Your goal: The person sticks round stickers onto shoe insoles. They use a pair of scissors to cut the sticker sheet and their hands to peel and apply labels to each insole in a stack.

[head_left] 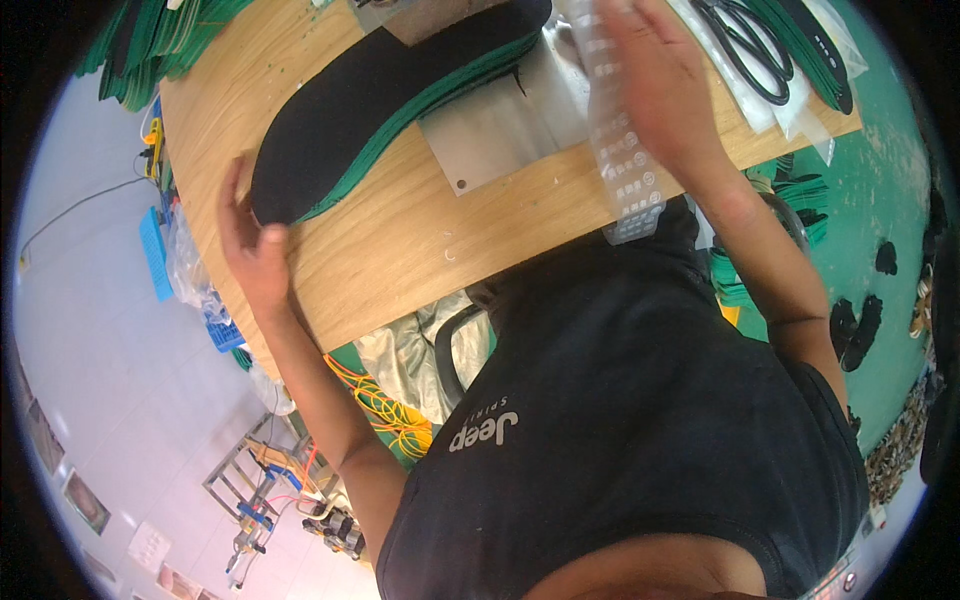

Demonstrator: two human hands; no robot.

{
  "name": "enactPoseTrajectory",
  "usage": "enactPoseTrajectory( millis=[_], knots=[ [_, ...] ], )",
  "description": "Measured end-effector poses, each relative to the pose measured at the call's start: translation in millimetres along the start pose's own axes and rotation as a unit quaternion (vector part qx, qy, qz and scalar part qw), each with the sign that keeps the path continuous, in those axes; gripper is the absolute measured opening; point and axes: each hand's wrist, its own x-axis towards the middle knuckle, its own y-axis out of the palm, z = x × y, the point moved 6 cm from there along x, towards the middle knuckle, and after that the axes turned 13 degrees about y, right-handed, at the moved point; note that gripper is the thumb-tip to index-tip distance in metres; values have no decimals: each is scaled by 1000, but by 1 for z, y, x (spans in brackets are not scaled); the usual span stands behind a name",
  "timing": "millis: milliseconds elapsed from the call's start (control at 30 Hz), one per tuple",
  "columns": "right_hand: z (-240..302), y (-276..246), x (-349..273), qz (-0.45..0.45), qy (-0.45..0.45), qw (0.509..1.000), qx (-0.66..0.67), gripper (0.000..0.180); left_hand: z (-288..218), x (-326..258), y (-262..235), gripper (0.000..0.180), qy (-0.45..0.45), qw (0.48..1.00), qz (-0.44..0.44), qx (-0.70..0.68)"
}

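a long clear strip of small white labels (622,150) hangs from the right hand (655,85), over the counter (400,240) edge, each label a small pale square. clear plastic bags (790,100) lie at the counter's right end, under black-handled scissors (750,45).

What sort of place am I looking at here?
Probably a footwear or insole workshop. A stack of black-and-green insoles lies on a wooden workbench, more green-edged insoles are piled at its edge, and black scissors lie on it.
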Motion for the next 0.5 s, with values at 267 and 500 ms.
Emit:
enactPoseTrajectory(
  millis=[267,500],
  knots=[
    [44,45,-104,281,-285,905,-142,10,-98,9,74,41,73,988,43,-130],
    [34,49,-104,383,-158,894,-172,23,-118,24,119,9,88,971,116,-191]
  ],
)
